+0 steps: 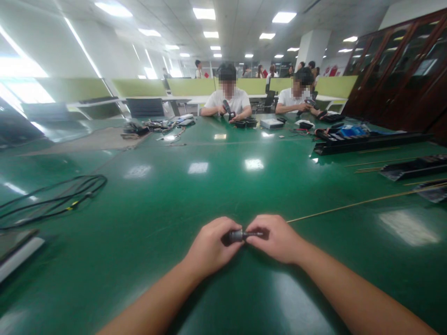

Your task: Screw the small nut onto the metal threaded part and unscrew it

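Near the middle of the lower view, my left hand (215,243) is closed round the thick dark body of a small cylindrical tool (236,236). The tool lies sideways, its narrow dark shaft pointing right. Fingers and thumb of my right hand (275,237) pinch that shaft, and its lighter tip shows between them. Both hands are close together, just above the green table (157,200). What the left palm covers is hidden.
Black cables (84,193) lie at the left. A thin yellowish rod (349,204) stretches right from behind my right hand. Black trays (370,142) are at the right. Across the table two people (226,100) in white handle dark tools; electronic parts (159,124) lie near them.
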The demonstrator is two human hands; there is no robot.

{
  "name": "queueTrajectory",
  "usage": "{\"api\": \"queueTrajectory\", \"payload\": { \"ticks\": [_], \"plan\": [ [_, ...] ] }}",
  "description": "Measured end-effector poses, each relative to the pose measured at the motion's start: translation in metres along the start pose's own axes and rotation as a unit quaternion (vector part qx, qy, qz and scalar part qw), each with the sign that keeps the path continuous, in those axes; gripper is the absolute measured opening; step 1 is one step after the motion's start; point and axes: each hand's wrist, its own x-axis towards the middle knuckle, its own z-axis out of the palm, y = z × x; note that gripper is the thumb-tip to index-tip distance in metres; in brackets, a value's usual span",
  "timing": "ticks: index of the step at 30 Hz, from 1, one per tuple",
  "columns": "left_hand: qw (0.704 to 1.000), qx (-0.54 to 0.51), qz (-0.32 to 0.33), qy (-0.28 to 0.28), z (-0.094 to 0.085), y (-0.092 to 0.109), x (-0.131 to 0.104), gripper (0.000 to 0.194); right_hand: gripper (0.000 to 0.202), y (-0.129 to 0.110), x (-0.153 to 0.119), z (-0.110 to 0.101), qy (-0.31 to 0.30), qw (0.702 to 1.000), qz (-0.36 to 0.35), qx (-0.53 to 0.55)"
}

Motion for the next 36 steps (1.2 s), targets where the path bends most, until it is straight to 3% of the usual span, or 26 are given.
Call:
{"api": "queueTrajectory", "payload": {
  "ticks": [36],
  "plan": [
    [1.000, 0.006, -0.010, 0.004, -0.0025, -0.0023, 0.0004, 0.015, 0.007, -0.0002, -0.0006, -0.0070, -0.007, 1.000, 0.014, 0.002]
  ]
}}
